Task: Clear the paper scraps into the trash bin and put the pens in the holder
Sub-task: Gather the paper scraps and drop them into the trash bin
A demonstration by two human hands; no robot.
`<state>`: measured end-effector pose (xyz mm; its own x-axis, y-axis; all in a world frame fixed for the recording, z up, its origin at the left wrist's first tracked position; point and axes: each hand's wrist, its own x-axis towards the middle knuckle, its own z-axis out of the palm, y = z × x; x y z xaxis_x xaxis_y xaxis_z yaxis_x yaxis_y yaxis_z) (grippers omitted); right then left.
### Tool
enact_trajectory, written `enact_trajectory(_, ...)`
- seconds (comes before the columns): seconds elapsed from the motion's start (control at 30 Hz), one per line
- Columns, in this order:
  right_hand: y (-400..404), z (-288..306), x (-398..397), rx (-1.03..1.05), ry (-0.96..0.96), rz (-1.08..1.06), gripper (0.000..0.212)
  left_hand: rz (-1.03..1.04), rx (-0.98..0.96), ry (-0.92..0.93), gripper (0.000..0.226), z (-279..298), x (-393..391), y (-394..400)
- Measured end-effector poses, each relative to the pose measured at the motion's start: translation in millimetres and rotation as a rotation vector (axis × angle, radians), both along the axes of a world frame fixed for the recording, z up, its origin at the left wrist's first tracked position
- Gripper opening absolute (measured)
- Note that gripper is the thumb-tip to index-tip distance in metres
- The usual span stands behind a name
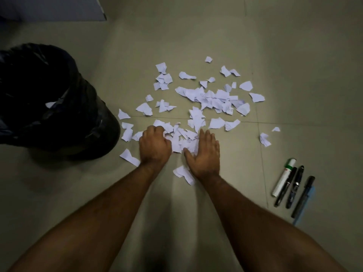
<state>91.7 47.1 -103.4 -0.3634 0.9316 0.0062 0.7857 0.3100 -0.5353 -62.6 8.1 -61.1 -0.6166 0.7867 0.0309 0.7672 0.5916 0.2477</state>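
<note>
White paper scraps [208, 99] lie scattered over the tiled floor [294, 55], thickest in a heap at the middle and thinning out toward the edges, with a few stray pieces off to the right. At the near edge of the scatter both hands are down among the scraps: the left hand [154, 143] has its fingers curled in over a clump of pieces, gripping them, while the right hand [204, 152] lies flat with fingers straight and together, its inner edge pressed against the same small pile, so the scraps sit bunched between the two hands. One torn piece lies just beside the right wrist. To the left, near the scatter, stands the trash bin [49, 99], lined with a black bag, a pale scrap showing inside. Well to the right lie the pens [292, 189], side by side on the floor: a white marker with a green band, two dark pens, and a dark pen beside a blue one.
</note>
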Motion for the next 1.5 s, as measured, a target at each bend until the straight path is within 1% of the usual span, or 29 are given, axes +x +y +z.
enact_trajectory(0.1, 6, -7, -26, 0.043, -0.104, 0.024, 0.092, 0.105, -0.062, 0.074, 0.049, -5, -35, 7)
enact_trajectory(0.17, 14, -11, -37, 0.059, -0.166, 0.043, 0.093, 0.145, -0.072, 0.063, 0.062, -8, -53, 19)
enact_trajectory(0.23, 18, -14, -41, 0.061, -0.22, 0.046, 0.092, 0.203, -0.137, 0.009, 0.073, -14, -64, 31)
enact_trajectory(0.3, 18, -16, -41, 0.088, -0.236, 0.035, 0.091, 0.271, -0.185, -0.086, 0.083, -22, -67, 38)
enact_trajectory(0.37, 17, -16, -39, 0.108, -0.237, 0.024, 0.089, 0.251, -0.183, -0.15, 0.087, -31, -60, 39)
enact_trajectory(0.47, 19, -15, -40, 0.104, -0.25, 0.024, 0.088, 0.012, -0.062, -0.111, 0.079, -40, -48, 35)
enact_trajectory(0.5, 19, -14, -39, 0.096, -0.257, 0.024, 0.088, -0.028, -0.02, -0.077, 0.074, -41, -50, 34)
enact_trajectory(0.57, 18, -14, -40, 0.084, -0.271, 0.022, 0.089, 0.004, 0.05, 0.011, 0.065, -42, -63, 34)
enact_trajectory(0.67, 19, -15, -40, 0.083, -0.266, 0.012, 0.09, 0.136, 0.084, 0.105, 0.064, -43, -85, 39)
enact_trajectory(0.7, 19, -15, -41, 0.082, -0.266, 0.013, 0.09, 0.202, 0.071, 0.088, 0.065, -43, -90, 41)
enact_trajectory(0.77, 18, -15, -41, 0.083, -0.271, 0.016, 0.09, 0.334, 0.011, -0.019, 0.072, -44, -94, 45)
enact_trajectory(0.8, 18, -15, -42, 0.086, -0.266, 0.018, 0.089, 0.357, -0.017, -0.065, 0.074, -44, -93, 46)
enact_trajectory(0.83, 17, -15, -41, 0.091, -0.256, 0.015, 0.088, 0.322, -0.024, -0.09, 0.074, -46, -88, 47)
enact_trajectory(0.87, 17, -15, -41, 0.1, -0.245, 0.008, 0.088, 0.236, -0.007, -0.102, 0.072, -47, -82, 49)
enact_trajectory(0.93, 17, -16, -40, 0.114, -0.24, 0.002, 0.086, 0.003, 0.054, -0.116, 0.069, -45, -67, 49)
enact_trajectory(0.97, 16, -16, -39, 0.118, -0.243, 0.003, 0.086, -0.078, 0.086, -0.108, 0.068, -44, -62, 48)
enact_trajectory(1.0, 16, -16, -39, 0.124, -0.244, 0.005, 0.085, -0.108, 0.114, -0.09, 0.066, -42, -60, 47)
enact_trajectory(1.07, 16, -16, -39, 0.125, -0.246, 0.002, 0.082, -0.028, 0.127, -0.08, 0.059, -40, -61, 48)
enact_trajectory(1.1, 17, -15, -40, 0.121, -0.246, 0.0, 0.08, 0.031, 0.108, -0.109, 0.056, -39, -62, 48)
enact_trajectory(1.13, 18, -15, -40, 0.116, -0.245, -0.003, 0.077, 0.045, 0.089, -0.161, 0.054, -36, -60, 47)
enact_trajectory(1.2, 18, -15, -38, 0.109, -0.241, 0.002, 0.072, -0.065, 0.117, -0.245, 0.049, -30, -50, 43)
enact_trajectory(1.27, 18, -13, -36, 0.099, -0.198, 0.025, 0.068, -0.119, 0.196, -0.262, 0.044, -20, -41, 28)
enact_trajectory(1.3, 17, -11, -34, 0.091, -0.163, 0.041, 0.067, -0.083, 0.233, -0.211, 0.043, -16, -39, 16)
enact_trajectory(1.33, 18, -10, -32, 0.085, -0.121, 0.054, 0.067, -0.03, 0.266, -0.117, 0.044, -15, -38, 5)
enact_trajectory(1.4, 19, -8, -27, 0.055, -0.009, 0.07, 0.068, 0.08, 0.24, 0.061, 0.041, -23, -34, -20)
enact_trajectory(1.43, 19, -7, -24, 0.028, 0.048, 0.084, 0.069, 0.148, 0.189, 0.095, 0.041, -29, -30, -30)
enact_trajectory(1.5, 14, -6, -13, -0.012, 0.126, 0.084, 0.068, 0.296, 0.102, 0.048, 0.048, -39, -17, -43)
